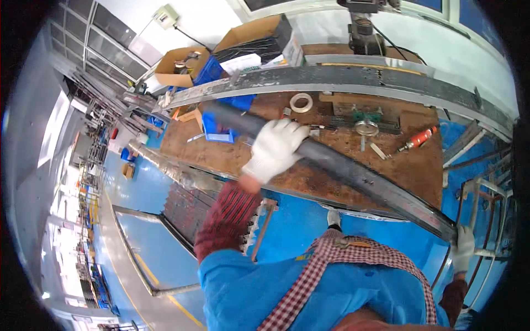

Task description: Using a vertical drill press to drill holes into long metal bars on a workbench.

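Note:
A long dark bar, perhaps a metal profile, slants over the workbench from far left to near right. My left hand, in a white glove, is wrapped over its upper middle. At the bar's near right end, my right hand, also gloved in white, has its fingers round the end, partly hidden. The bar's far end is blurred and lies by a small blue bin. Behind the bar, a roll of tape and a red power tool lie on the brown bench top.
A long grey beam runs across the bench's back. Beyond it stand an open carton and a larger box. A green clamp-like fixture sits on the bench. Metal racks stand at right, a metal frame on the left floor.

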A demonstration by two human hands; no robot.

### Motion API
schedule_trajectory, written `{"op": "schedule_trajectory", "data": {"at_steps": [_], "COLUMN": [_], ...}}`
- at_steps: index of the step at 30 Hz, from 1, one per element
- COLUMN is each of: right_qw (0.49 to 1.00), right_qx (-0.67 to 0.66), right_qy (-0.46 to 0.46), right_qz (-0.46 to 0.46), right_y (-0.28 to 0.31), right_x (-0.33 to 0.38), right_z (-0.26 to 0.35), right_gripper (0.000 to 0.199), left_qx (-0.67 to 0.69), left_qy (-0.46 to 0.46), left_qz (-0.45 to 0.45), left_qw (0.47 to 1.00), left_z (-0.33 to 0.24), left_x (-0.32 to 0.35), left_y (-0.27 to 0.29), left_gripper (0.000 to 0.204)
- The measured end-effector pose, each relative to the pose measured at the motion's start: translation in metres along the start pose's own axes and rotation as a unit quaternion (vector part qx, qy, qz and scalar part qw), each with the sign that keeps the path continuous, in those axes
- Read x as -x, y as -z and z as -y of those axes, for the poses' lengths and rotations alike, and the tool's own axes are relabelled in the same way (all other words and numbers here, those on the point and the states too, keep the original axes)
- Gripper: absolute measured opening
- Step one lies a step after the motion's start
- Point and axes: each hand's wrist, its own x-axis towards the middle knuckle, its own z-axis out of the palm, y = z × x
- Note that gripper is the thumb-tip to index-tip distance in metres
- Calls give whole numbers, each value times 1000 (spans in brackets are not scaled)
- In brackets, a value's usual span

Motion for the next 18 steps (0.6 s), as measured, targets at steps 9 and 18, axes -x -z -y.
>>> {"op": "schedule_trajectory", "data": {"at_steps": [9,18], "right_qw": [988,992], "right_qx": [23,122], "right_qy": [-127,-6], "right_qz": [82,30], "right_y": [47,81], "right_x": [-23,-186], "right_z": [11,-22], "right_gripper": [53,62], "left_qx": [87,141], "left_qy": [-40,95], "left_qz": [38,102], "left_qw": [995,980], "left_z": [72,135], "left_x": [-98,-133], "left_y": [-85,-95], "left_gripper": [49,54]}}
